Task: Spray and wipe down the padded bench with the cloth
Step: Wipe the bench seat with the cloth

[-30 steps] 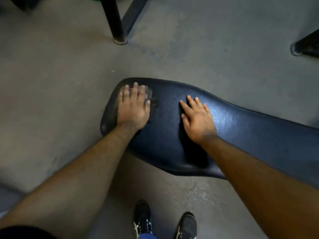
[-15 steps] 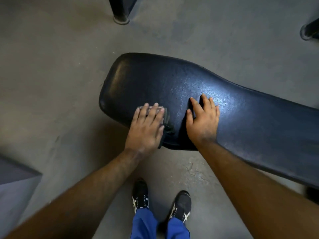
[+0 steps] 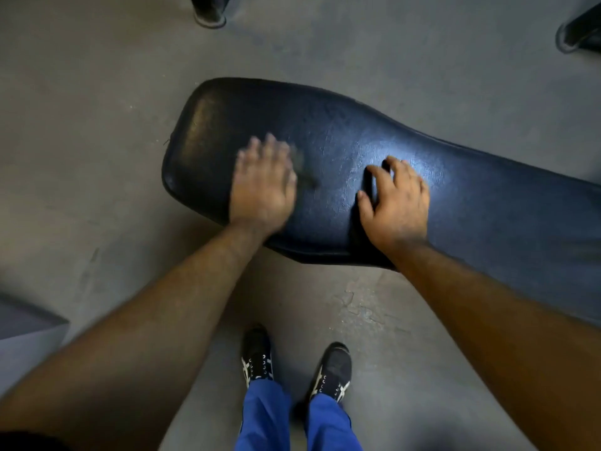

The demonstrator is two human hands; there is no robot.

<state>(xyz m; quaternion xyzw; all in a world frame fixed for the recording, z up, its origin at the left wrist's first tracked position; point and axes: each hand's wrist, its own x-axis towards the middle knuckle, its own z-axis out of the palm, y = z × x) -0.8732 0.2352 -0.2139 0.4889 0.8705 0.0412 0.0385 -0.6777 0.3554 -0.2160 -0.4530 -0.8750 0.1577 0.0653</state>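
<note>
The padded bench (image 3: pixel 341 151), upholstered in dark blue-black vinyl, stood on the grey concrete floor (image 3: pixel 81 125) with its long axis running from the picture's left to the right and slightly downward. Its broad, rounded end pointed left, and the pad narrowed toward the right edge of the frame. The left hand (image 3: pixel 261 187) lay flat on the wide end with fingers straight and spread, pressing down on the cloth (image 3: pixel 302 169). Only a grey, blurred smear of the cloth showed beside the fingers, so its shape could not be made out; it seemed mostly covered by the palm. The right hand (image 3: pixel 398 203) rested on the pad nearer the middle, holding nothing, fingers loosely bent with the tips touching the vinyl. The two hands were well apart. Below the bench's near edge stood dark shoes (image 3: pixel 257 353) with white stripes and blue trouser legs (image 3: pixel 266 415).
</note>
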